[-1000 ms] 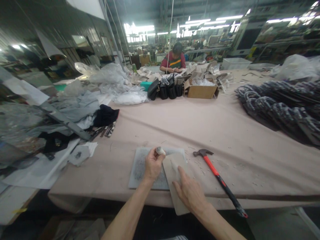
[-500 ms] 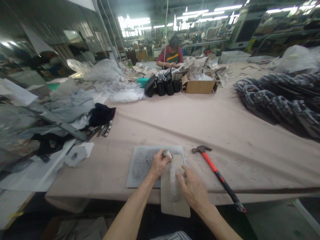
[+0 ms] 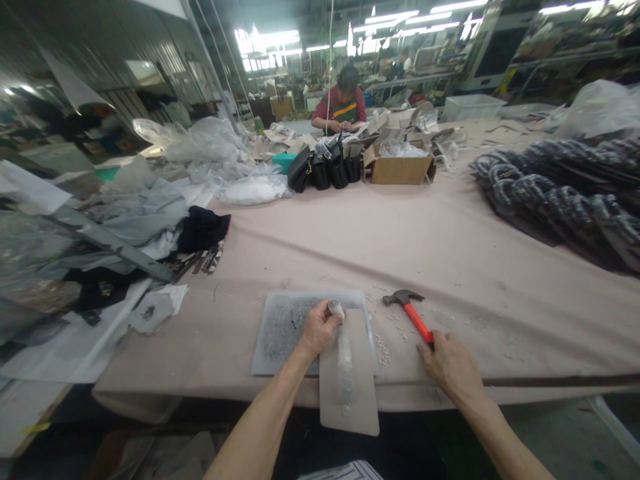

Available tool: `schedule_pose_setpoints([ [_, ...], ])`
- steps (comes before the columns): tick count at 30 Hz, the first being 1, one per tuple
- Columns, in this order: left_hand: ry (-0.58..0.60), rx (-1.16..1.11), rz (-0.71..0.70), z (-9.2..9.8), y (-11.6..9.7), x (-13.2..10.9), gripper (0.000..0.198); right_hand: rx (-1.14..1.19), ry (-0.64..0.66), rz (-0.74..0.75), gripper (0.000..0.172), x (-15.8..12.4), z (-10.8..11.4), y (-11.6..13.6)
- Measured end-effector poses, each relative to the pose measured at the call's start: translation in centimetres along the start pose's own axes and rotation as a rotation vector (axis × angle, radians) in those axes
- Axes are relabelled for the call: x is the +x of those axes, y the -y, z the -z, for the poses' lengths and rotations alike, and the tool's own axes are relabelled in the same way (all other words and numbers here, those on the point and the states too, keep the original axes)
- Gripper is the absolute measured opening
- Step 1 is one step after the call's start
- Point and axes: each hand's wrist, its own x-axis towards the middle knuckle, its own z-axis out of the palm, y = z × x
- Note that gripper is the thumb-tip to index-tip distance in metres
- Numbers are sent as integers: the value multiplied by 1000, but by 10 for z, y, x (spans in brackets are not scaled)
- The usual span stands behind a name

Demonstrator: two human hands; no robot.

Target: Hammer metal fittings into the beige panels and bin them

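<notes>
My left hand (image 3: pixel 320 330) is closed around a short whitish cylinder with a grey round top (image 3: pixel 335 308). It holds this tool at the upper edge of a beige rounded panel (image 3: pixel 363 393), which has a strip of clear tape or film (image 3: pixel 345 373) down its middle. Under the panel's upper part lies a grey, worn, pitted board (image 3: pixel 280 333); the panel's lower end sticks out past the table edge. To the right, my right hand (image 3: pixel 453 367) has its fingers around the handle of a claw hammer (image 3: pixel 417 320). The hammer's head rests on the table, and the hand hides its black grip.
Small white bits (image 3: pixel 383 350) lie between board and hammer. Black bags (image 3: pixel 330 170) and an open cardboard box (image 3: pixel 400 170) stand further back. Dark pieces with wrapped handles (image 3: pixel 555 193) are heaped right; plastic and cloth (image 3: pixel 140 207) pile up left. A person (image 3: pixel 345 103) sits across the table.
My right hand has gone from beside the panel to the right and taken hold of the hammer's handle. My left hand keeps the cylinder at the panel's top edge.
</notes>
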Motion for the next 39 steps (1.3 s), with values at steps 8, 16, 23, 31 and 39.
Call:
schedule_pose_setpoints([
  [8,106,232,-97,4,-4,3,18,862,404,-200,7,14,21,12],
  [16,153,345,-177,4,-9,-1,11,985,150,-20,28,-20,66,59],
  [23,121,374,-189,3,-3,-6,6,278,-139,473,19,-34,94,67],
  [31,146,357,-211,3,-6,-5,9,510,-755,383,23,-39,162,78],
  [39,132,345,-171,1,-2,-5,23,163,40,431,18,-38,82,72],
])
